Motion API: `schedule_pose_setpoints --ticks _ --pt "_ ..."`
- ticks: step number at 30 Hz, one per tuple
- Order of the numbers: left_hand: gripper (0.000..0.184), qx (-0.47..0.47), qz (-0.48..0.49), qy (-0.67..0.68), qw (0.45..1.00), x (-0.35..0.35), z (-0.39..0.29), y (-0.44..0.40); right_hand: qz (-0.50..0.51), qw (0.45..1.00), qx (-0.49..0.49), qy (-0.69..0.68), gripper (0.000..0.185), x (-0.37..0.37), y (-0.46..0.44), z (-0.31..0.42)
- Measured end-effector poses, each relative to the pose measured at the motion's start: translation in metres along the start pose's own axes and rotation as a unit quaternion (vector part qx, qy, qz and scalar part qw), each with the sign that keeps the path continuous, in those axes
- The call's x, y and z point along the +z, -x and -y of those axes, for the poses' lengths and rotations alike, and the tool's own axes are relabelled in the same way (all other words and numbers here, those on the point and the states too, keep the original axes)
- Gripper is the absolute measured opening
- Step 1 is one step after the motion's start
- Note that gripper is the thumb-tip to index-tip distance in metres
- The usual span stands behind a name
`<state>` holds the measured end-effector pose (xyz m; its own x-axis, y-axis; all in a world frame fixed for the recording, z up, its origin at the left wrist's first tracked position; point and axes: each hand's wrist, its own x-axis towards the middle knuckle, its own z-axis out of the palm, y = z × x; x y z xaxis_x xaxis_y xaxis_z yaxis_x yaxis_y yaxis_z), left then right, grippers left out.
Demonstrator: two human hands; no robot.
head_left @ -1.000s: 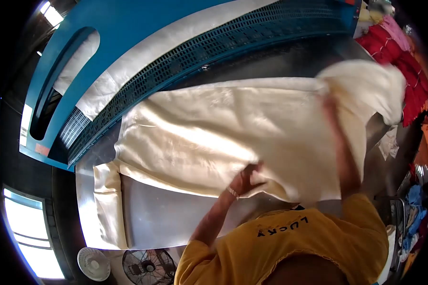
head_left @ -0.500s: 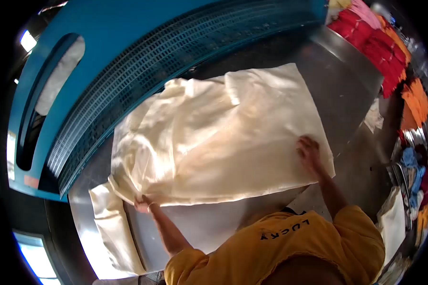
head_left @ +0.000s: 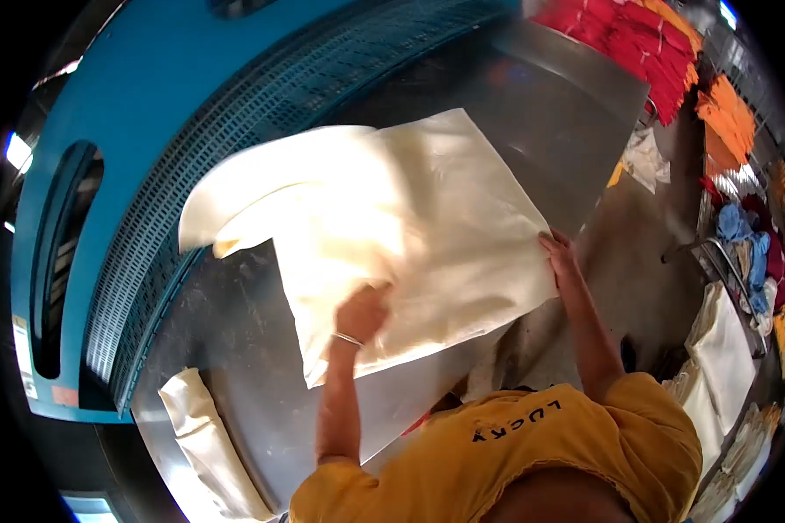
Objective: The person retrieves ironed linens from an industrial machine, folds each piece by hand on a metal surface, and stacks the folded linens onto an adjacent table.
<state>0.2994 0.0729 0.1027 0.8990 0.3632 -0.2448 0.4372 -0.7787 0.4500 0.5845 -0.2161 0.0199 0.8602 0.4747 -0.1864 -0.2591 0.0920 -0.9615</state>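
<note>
Touching the cream cloth, right hand outstretched

blue slotted machine, left | red cloth pile, upper right | orange cloth below it

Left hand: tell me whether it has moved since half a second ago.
Yes. The left hand has moved right along the metal table, away from the folded cloth at its left end.

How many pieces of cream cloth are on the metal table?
2: the large cloth under the left hand, and the narrow folded cloth at the left end of the table. Layers may hide more.
</note>
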Motion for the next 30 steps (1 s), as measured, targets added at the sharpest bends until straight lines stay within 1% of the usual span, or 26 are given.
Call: schedule_pose_setpoints --ticks 2,3,4,5,7,8,9,10,11,12,13,14,15,16,17,18,19,20,21,22,23,24,26,28,29,30 --pt "0.059 0.13 -0.084 -0.101 0.983 0.047 -0.046 0.015 -0.016 0.989 -0.004 -0.147 0.027 0.014 0.027 0.037" --pt "0.071 0.138 -0.118 -0.013 0.983 0.069 -0.069 0.019 -0.015 0.985 -0.011 -0.17 0.028 0.019 0.035 0.048" --pt "0.083 0.143 -0.147 0.076 0.976 0.091 -0.09 0.024 -0.015 0.981 -0.017 -0.192 0.029 0.022 0.043 0.054" --pt "0.092 0.118 -0.123 0.127 0.977 0.108 -0.115 0.03 -0.024 0.98 0.003 -0.198 0.032 0.02 0.042 0.061" --pt "0.107 0.07 -0.114 0.11 0.985 0.138 -0.149 0.041 -0.073 0.98 -0.001 -0.188 0.033 0.018 0.028 0.064" --pt "0.108 0.062 -0.119 0.112 0.985 0.142 -0.161 0.039 -0.073 0.982 -0.049 -0.166 0.028 0.032 0.023 0.066" --pt "0.097 0.02 -0.1 0.142 0.985 0.149 -0.163 0.034 -0.063 0.991 -0.051 -0.107 0.018 0.058 0.023 0.071" --pt "0.087 -0.024 -0.081 0.173 0.981 0.156 -0.164 0.031 0.041 0.995 -0.047 -0.078 0.02 0.089 0.029 0.072" --pt "0.073 0.01 -0.069 0.191 0.979 0.161 -0.147 0.025 0.145 0.987 -0.048 -0.046 0.023 0.119 0.035 0.074" --pt "0.06 0.045 -0.055 0.211 0.975 0.167 -0.13 0.019 0.26 0.964 -0.055 -0.02 0.031 0.143 0.059 0.086" --pt "0.047 0.078 -0.04 0.231 0.969 0.172 -0.113 0.013 0.322 0.928 -0.172 0.069 0.033 0.162 0.069 0.09" --pt "0.045 0.01 -0.141 0.35 0.926 0.194 -0.103 0.018 0.374 0.868 -0.287 0.157 0.035 0.176 0.073 0.093" --pt "0.043 -0.058 -0.234 0.459 0.855 0.213 -0.093 0.027 0.427 0.854 -0.245 0.167 0.039 0.178 0.074 0.101" --pt "0.04 -0.176 -0.209 0.558 0.784 0.2 -0.088 0.046 0.478 0.837 -0.199 0.175 0.044 0.176 0.076 0.105" --pt "0.037 -0.291 -0.206 0.644 0.677 0.187 -0.084 0.066 0.412 0.884 -0.188 0.118 0.043 0.171 0.069 0.083" --pt "0.035 -0.264 -0.222 0.523 0.779 0.184 -0.063 0.091 0.353 0.916 -0.18 0.052 0.04 0.168 0.043 0.043" --pt "0.039 -0.266 -0.257 0.554 0.746 0.18 -0.047 0.112 0.215 0.962 -0.138 0.093 0.034 0.16 0.029 0.029" --pt "0.042 -0.265 -0.292 0.584 0.71 0.176 -0.03 0.133 0.108 0.958 -0.163 0.208 0.031 0.146 0.008 0.013" --pt "0.046 -0.261 -0.327 0.61 0.673 0.171 -0.013 0.153 0.023 0.989 -0.102 0.109 0.036 0.135 -0.002 0.011" --pt "0.055 -0.24 -0.436 0.561 0.662 0.15 -0.032 0.17 -0.041 0.988 -0.065 0.132 0.039 0.123 -0.03 -0.013" --pt "0.062 -0.316 -0.469 0.491 0.662 0.153 -0.009 0.188 0.01 0.999 0.007 0.052 0.041 0.128 -0.038 -0.031" --pt "0.062 -0.331 -0.433 0.545 0.637 0.145 -0.006 0.187 0.059 0.995 0.075 -0.032 0.043 0.136 -0.044 -0.038" --pt "0.061 -0.358 -0.346 0.641 0.584 0.124 -0.009 0.18 0.119 0.991 0.058 0.002 0.043 0.174 -0.018 -0.003" --pt "0.059 -0.284 -0.214 0.69 0.631 0.115 -0.015 0.157 0.107 0.983 0.147 -0.033 0.042 0.191 -0.021 -0.005" --pt "0.059 -0.263 -0.166 0.692 0.651 0.114 -0.016 0.147 0.078 0.99 -0.039 -0.113 0.039 0.196 -0.038 -0.058" --pt "0.058 -0.253 -0.121 0.688 0.669 0.112 -0.02 0.133 0.04 0.999 0.031 -0.011 0.041 0.186 -0.018 -0.032"
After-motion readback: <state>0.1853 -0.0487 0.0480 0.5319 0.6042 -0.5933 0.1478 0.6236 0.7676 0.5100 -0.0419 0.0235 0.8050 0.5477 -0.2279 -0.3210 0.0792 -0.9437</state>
